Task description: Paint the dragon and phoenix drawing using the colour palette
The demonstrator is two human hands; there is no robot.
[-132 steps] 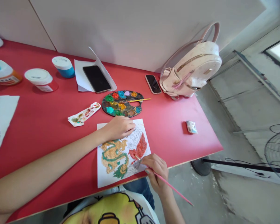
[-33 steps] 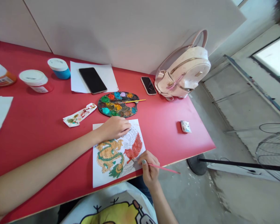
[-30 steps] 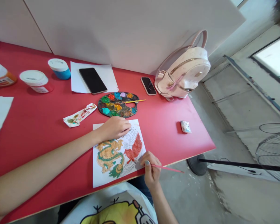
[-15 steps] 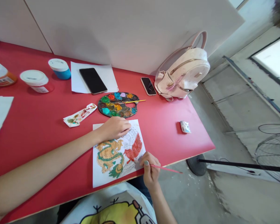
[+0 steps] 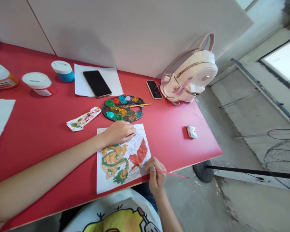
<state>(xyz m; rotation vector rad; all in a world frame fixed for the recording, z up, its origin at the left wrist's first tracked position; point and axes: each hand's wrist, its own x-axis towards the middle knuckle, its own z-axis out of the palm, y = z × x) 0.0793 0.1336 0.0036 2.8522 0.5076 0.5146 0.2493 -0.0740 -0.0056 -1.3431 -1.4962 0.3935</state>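
A sheet of paper (image 5: 101, 185) with a printed line drawing lies at the table's front edge. On it are an orange and green dragon (image 5: 116, 161) and a red bird (image 5: 139, 154); other parts are uncoloured. Resting on the sheet's upper part is my left hand (image 5: 119, 132), its fingers curled in with nothing showing in them. My right hand (image 5: 156, 174), at the lower right edge, pinches a slim pink paintbrush (image 5: 172, 174). One end of the brush sticks out rightward past the table edge; the other is hidden by my fingers.
Beyond the sheet lies a paint palette (image 5: 106, 114) with a yellow brush (image 5: 143, 105) across it. Around it are a stained tissue (image 5: 83, 120), two phones (image 5: 97, 83) (image 5: 154, 89), paint jars (image 5: 62, 71), a backpack (image 5: 189, 77) and a small white packet (image 5: 191, 131).
Both hands keep nearly the same places, with the pink paintbrush still in my right hand. The whole view has shifted very slightly.
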